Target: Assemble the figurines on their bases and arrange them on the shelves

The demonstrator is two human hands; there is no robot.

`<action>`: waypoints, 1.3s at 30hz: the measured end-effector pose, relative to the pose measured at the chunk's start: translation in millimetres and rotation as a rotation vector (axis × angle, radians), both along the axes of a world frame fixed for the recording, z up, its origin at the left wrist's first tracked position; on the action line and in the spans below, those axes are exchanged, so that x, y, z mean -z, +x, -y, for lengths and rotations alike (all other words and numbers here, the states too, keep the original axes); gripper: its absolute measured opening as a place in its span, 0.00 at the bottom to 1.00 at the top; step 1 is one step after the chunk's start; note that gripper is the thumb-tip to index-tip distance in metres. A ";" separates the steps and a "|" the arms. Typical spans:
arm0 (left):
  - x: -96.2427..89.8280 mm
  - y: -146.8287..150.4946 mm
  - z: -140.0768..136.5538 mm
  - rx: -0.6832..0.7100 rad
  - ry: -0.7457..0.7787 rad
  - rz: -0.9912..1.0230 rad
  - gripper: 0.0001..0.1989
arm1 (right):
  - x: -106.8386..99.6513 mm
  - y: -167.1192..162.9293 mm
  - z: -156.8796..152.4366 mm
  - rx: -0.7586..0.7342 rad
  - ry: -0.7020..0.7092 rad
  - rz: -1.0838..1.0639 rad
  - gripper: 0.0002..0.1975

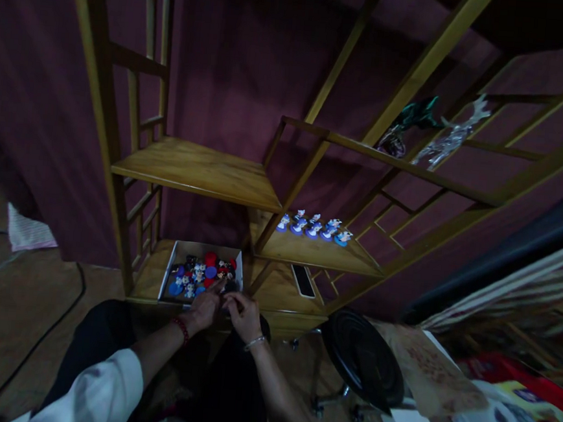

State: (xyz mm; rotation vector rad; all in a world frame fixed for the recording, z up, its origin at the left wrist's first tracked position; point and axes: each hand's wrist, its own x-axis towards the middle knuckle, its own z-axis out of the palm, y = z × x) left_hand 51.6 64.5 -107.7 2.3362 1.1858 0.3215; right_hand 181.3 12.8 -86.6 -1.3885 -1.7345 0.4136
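A shallow white box (163,281) on the low wooden shelf holds many small figurines (200,273) with blue, red and black bases, lying jumbled. My left hand (204,307) is over the box's near edge, its index finger stretched towards the figurines at the right side; no held thing shows in it. Close beside it, my right hand (246,317) is closed, with thumb and fingers drawn together at the box's near right corner. A small dark round thing (230,287) shows just beyond those fingertips; whether they grip it is too dim to tell.
Several figurines on blue-purple bases (314,230) stand in rows on a higher shelf (302,252). A phone (302,281) lies on the lower shelf. Upright posts (105,125) frame the unit. A black round stool (362,357) and plastic bags (499,420) are at the right.
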 end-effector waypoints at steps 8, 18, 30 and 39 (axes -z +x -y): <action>21.9 -23.1 0.4 -0.080 0.024 -0.161 0.21 | 35.1 -10.7 -34.3 0.042 -0.156 0.149 0.09; 38.6 -40.5 -4.2 -0.177 0.008 -0.163 0.15 | 68.6 -18.7 -54.0 0.124 -0.382 0.344 0.12; 51.1 -55.4 -13.3 -0.328 0.006 -0.145 0.15 | 83.6 -31.1 -75.5 0.103 -0.482 0.336 0.13; 49.4 -52.5 -20.2 -0.383 -0.091 -0.190 0.15 | 84.5 -52.2 -87.8 0.066 -0.484 0.356 0.16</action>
